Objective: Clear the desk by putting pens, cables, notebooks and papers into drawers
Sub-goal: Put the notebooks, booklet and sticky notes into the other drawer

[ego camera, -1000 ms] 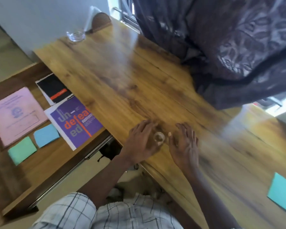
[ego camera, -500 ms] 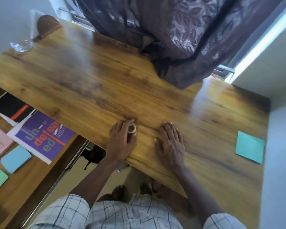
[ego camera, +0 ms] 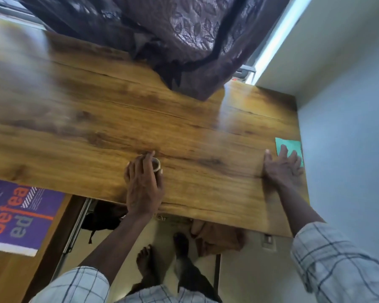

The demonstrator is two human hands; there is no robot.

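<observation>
My left hand (ego camera: 143,182) rests on the wooden desk (ego camera: 109,119) near its front edge, fingers curled around a small roll of tape (ego camera: 156,165). At the desk's right end my right hand (ego camera: 281,167) lies flat with fingers spread, its fingertips on a teal sticky-note pad (ego camera: 290,146); the pad still lies on the desk. At the lower left, a purple book with orange lettering (ego camera: 18,215) lies in the open drawer (ego camera: 53,243).
A dark patterned curtain (ego camera: 173,40) hangs over the back of the desk. A pale wall (ego camera: 348,127) runs close along the desk's right end. Under the desk are my bare feet (ego camera: 144,261), a dark bag (ego camera: 101,217) and a brown object (ego camera: 219,237).
The view has swung right. My right hand has slid from beside the tape to the teal pad at the desk's right end. My left hand has stayed on the tape roll.
</observation>
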